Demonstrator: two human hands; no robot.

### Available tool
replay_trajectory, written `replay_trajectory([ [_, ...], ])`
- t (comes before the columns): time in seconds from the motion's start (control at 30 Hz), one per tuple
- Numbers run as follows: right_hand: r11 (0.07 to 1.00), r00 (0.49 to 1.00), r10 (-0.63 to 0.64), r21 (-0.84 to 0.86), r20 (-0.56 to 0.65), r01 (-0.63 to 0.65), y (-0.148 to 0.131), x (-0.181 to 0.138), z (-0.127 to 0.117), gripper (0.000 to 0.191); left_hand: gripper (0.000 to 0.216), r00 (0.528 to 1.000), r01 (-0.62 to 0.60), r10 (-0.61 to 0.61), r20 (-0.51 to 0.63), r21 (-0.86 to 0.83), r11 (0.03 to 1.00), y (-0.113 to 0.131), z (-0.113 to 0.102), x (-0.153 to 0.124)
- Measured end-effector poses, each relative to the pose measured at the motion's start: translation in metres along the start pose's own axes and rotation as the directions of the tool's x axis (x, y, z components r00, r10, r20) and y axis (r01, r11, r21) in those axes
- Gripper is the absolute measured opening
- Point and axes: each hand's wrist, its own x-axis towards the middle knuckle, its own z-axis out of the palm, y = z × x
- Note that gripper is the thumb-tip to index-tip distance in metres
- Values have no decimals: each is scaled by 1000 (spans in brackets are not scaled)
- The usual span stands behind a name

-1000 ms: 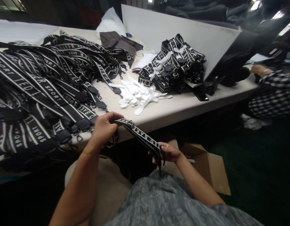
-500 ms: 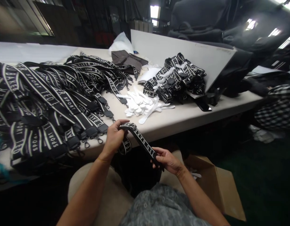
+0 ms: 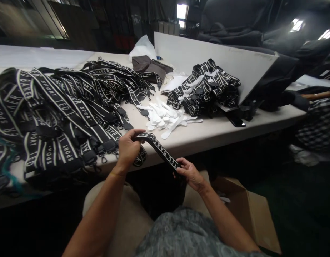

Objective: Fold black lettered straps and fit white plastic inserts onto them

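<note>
A long pale surface runs across a dim room. A white board leans at its far edge. A bright window glows behind; the floor is dark.

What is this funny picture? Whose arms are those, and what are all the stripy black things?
The camera sits on a person's head and looks down, so you see that person's own two arms from above. The left hand and the right hand each grip one end of a black strap with white letters, stretched between them in front of the table. On the table lies a big heap of loose straps on the left, a pile of small white plastic pieces in the middle, and a stack of folded straps leaning by a white board. A cardboard box stands on the floor. At the far right, a checked sleeve belongs to someone else.
</note>
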Motion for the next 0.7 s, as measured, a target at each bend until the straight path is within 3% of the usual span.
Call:
replay_trajectory([
  [0.13, 992, 991, -126, -17, -51, 125, -16, 11, 3, 48, 36, 986, -165, 161, 38, 206, 965, 27, -3, 26],
  [0.27, 964, 964, -261, 41, -48, 263, -35, 21, 4, 43, 32, 925, -380, 341, 166, 401, 834, 71, -1, 55],
  [0.4, 909, 917, -390, 123, -84, 398, -48, 26, 5, 46, 31, 837, -546, 456, 304, 531, 648, 107, 2, 68],
  [0.53, 902, 913, -404, 143, -46, 407, -53, 25, 4, 49, 34, 745, -655, 514, 427, 615, 439, 130, 3, 69],
  [0.63, 898, 902, -430, 112, 21, 426, -52, 26, 4, 57, 40, 649, -720, 549, 527, 657, 221, 149, 5, 67],
  [0.7, 894, 895, -446, 55, 21, 445, -50, 30, 7, 59, 43, 587, -764, 548, 596, 632, 131, 163, 9, 65],
])
